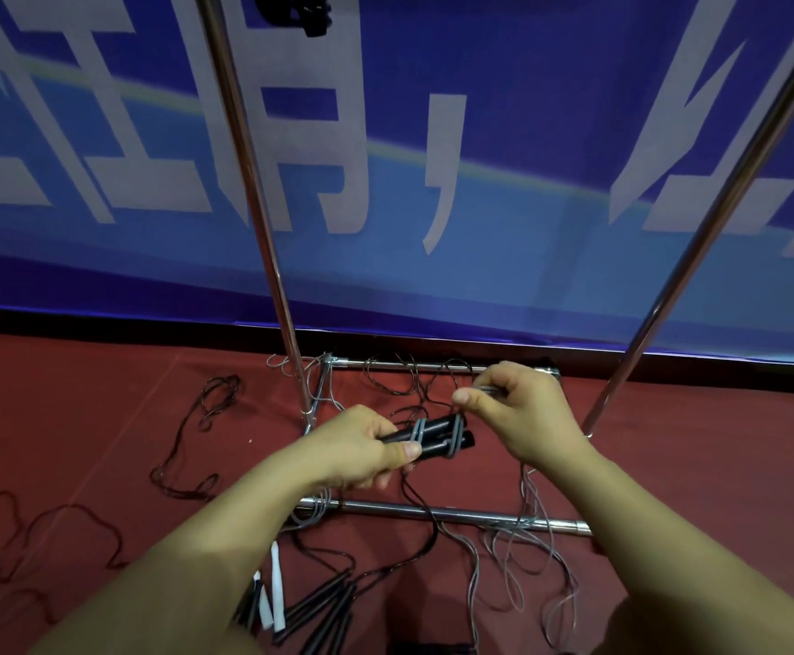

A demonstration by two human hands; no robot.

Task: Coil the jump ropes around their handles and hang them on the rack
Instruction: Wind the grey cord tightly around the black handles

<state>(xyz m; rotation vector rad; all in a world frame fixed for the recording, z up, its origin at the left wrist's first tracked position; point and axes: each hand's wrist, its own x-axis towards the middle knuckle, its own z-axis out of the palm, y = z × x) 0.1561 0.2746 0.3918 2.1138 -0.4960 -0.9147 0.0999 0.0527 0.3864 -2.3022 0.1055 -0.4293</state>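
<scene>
My left hand (362, 449) grips two black jump rope handles (435, 437) held side by side, with grey rope wound round them in two bands. My right hand (518, 411) pinches the grey rope (485, 390) just above the handles' right end. The rest of that rope hangs down to the floor (527, 550). The metal rack's two uprights (263, 219) rise on either side of my hands. A coiled black rope (303, 11) hangs at the top edge.
The rack's base bars (437, 512) lie on red carpet below my hands. More black and white handles (310, 607) lie near my feet with loose dark ropes (187, 437) spread to the left. A blue banner (527, 182) covers the wall behind.
</scene>
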